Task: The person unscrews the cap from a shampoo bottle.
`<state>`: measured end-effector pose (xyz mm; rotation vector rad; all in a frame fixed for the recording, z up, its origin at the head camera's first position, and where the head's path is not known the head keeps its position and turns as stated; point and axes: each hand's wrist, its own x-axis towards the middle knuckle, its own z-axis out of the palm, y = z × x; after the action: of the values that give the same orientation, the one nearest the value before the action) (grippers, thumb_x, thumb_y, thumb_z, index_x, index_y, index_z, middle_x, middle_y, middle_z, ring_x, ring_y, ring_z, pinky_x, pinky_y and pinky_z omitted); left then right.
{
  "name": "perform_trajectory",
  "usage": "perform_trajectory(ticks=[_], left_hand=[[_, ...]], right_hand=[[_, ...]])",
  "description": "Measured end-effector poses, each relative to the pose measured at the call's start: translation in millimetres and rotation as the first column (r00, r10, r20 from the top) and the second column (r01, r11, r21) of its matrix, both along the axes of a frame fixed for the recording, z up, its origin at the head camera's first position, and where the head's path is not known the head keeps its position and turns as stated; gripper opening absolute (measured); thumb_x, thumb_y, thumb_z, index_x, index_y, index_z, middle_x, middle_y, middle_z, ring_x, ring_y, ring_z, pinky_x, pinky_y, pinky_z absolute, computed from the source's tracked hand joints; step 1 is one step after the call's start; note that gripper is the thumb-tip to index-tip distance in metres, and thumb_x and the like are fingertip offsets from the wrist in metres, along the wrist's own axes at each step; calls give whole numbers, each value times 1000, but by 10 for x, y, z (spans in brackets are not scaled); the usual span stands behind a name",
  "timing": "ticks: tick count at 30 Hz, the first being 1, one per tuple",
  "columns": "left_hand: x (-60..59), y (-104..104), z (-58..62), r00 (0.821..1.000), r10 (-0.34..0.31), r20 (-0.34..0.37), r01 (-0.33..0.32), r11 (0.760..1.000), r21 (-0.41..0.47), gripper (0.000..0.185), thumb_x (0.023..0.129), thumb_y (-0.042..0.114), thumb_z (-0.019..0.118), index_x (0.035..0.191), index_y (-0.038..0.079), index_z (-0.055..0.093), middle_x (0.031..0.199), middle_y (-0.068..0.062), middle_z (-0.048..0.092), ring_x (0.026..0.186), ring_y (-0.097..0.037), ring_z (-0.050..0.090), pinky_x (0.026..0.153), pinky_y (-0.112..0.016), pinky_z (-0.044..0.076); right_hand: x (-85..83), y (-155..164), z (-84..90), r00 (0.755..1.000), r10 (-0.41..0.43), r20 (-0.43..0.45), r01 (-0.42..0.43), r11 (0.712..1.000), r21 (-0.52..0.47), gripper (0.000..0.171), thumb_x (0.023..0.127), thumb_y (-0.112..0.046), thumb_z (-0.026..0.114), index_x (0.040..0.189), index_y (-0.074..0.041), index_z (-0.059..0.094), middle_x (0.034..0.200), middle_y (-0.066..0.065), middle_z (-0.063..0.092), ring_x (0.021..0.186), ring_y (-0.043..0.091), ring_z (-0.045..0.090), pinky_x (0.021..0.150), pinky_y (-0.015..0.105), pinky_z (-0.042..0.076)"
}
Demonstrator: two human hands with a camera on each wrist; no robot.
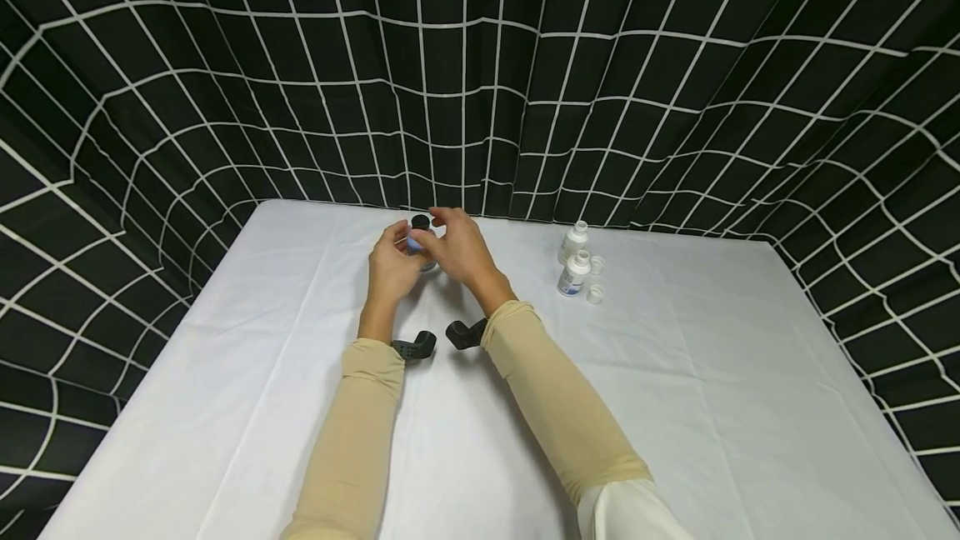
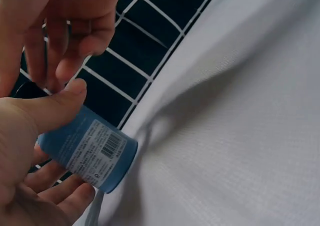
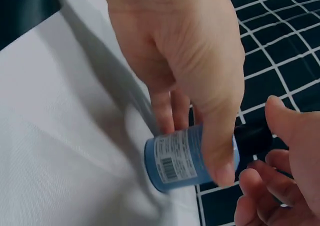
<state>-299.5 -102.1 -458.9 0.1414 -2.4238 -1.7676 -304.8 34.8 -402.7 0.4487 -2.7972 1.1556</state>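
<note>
Left hand (image 1: 392, 263): a small blue bottle (image 2: 90, 153) is gripped by its body, thumb laid along the upper side and fingers curled beneath, as seen from the left wrist view. A white label with a barcode is shown on the bottle's side. Right hand (image 1: 457, 247): fingers are curled at the bottle's dark cap (image 1: 421, 222), though from the right wrist view it cannot be told whether the cap is actually pinched or only touched. The bottle is held tilted, just above the far middle of the counter (image 1: 300, 407), near the edge where the white cloth meets the black grid backdrop (image 1: 675, 90). Two white bottles (image 1: 574, 261) are stood well to the right, uncapped it seems, with two small white caps (image 1: 596, 280) lying just beside them. Both forearms are covered by tan sleeves (image 1: 555, 390).
</note>
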Motion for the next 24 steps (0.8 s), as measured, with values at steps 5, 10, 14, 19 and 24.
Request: perform_trajectory(ticks=[5,10,14,19,24], left_hand=[[6,19,-22,1000,-15,26,17,995,-99,66,86,27,80,144,6,55,138,-19,64,126,-34,63,108,-45,51],[-2,3,-22,1000,-12,25,15,993,-119,64,87,30,81,142,7,57,134,-19,67,124,-34,64,107,-47,51],[-1,42,-14,1000,5,-20,-8,989,-150,62,86,28,82,139,5,59,131,-20,68,122,-34,65,106,-47,52],[24,93,31,990,29,-139,-57,978,-201,56,82,22,85,132,5,66,125,-19,71,118,-33,68,103,-45,53],[61,90,160,973,19,-228,-68,976,-208,57,78,25,89,129,9,70,120,-15,72,114,-30,69,100,-45,54]], right_hand=[[-37,-41,-58,1000,4,-2,-4,1000,-14,46,103,-32,60,141,-5,59,125,12,65,98,25,60,89,37,51],[-55,-50,-73,1000,-3,8,3,1000,-29,44,104,-31,59,140,-5,59,124,11,65,93,23,57,86,36,49],[-59,-9,-60,1000,3,20,-3,1000,-21,45,105,-32,57,141,-5,58,126,11,64,104,26,60,95,38,50],[-21,67,-41,1000,-10,17,10,999,-52,42,106,-30,55,140,-5,59,127,12,65,108,28,63,100,41,50],[60,120,39,999,-22,-40,17,992,-122,40,106,-29,56,138,-5,61,125,13,66,94,26,65,89,39,54]])
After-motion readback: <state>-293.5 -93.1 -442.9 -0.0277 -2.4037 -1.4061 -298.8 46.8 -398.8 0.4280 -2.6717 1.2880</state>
